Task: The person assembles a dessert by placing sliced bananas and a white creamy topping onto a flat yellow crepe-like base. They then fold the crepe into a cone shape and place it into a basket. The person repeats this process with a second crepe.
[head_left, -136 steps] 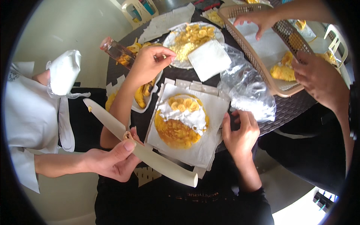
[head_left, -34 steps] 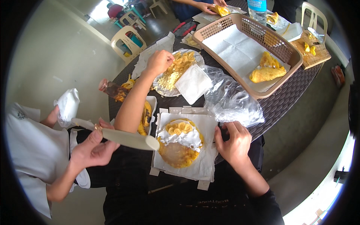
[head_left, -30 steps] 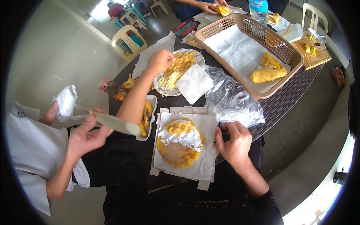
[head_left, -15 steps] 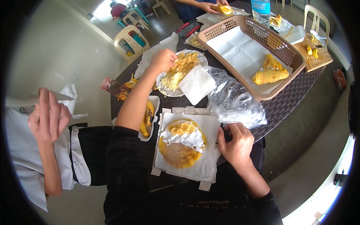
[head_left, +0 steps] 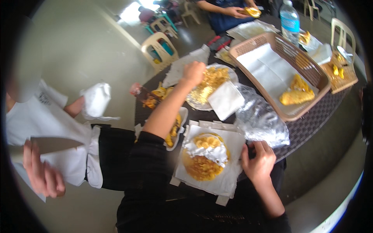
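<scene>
One person's left grip (head_left: pixel 194 72) reaches across the woven dark tabletop (head_left: pixel 311 116) and hangs over the near left side of a round plate (head_left: pixel 234 75) of banana slices (head_left: pixel 216 75) and pale grated cheese (head_left: pixel 202 94); its fingers are bent downward, and I cannot tell how far closed it is or whether it has hold of anything. The right grip (head_left: pixel 259 159) is loosely curled, with a gap between thumb and fingers and nothing I can see in it. Just to its left, a round golden crepe (head_left: pixel 202 167) lies flat on white paper towel (head_left: pixel 229 182), topped on its far half with white cream (head_left: pixel 211 154) and a cluster of banana slices. Just beyond the right grip sits a crumpled clear plastic bag (head_left: pixel 262 120); beyond that, a folded napkin (head_left: pixel 226 100) touches the plate. Farther off to its right, a brown plastic basket (head_left: pixel 259 84) holds a folded crepe (head_left: pixel 297 94). Nearer than the left grip, under that forearm, is a white tray (head_left: pixel 183 114) of bananas (head_left: pixel 171 136). Well to the left of both grips, a co-worker's blurred hand (head_left: pixel 44 174) holds a knife (head_left: pixel 56 144).
</scene>
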The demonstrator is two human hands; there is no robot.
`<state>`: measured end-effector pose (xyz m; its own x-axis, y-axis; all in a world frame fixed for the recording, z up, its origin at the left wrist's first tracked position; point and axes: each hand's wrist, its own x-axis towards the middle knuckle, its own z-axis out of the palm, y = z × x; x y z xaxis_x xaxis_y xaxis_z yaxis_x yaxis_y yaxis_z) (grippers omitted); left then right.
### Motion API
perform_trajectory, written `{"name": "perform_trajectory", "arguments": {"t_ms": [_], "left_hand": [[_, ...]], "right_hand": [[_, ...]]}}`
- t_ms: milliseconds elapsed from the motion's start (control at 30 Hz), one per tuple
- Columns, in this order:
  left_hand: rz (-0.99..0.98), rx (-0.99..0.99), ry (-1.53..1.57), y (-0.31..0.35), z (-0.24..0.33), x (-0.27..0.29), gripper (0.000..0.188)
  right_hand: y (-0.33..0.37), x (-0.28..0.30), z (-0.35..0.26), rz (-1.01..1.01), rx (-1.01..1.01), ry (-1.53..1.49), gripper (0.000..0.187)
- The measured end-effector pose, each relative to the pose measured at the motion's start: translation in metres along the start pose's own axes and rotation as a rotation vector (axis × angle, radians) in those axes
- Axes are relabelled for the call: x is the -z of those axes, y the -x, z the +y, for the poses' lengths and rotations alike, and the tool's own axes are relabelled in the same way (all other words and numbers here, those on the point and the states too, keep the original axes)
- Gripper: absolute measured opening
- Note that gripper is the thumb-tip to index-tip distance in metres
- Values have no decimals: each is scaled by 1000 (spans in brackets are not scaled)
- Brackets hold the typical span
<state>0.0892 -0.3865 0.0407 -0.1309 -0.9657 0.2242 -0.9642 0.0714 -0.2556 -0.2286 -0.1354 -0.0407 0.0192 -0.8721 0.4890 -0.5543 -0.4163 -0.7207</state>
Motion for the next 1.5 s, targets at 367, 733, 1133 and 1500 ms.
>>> {"name": "perform_trajectory", "arguments": {"t_ms": [367, 733, 1133, 1500], "left_hand": [[149, -3, 121, 8, 12, 28, 14], [-22, 95, 1161, 45, 22, 22, 17], [-180, 229, 1350, 178, 38, 63, 22], [-193, 228, 1282, 254, 53, 75, 15]], "right_hand": [[-1, 3, -2, -1, -13, 19, 16], [0, 1, 2, 61, 76, 20, 16], [0, 1, -6, 21, 35, -14, 18], [-5, 3, -3, -18, 49, -1, 16]]}}
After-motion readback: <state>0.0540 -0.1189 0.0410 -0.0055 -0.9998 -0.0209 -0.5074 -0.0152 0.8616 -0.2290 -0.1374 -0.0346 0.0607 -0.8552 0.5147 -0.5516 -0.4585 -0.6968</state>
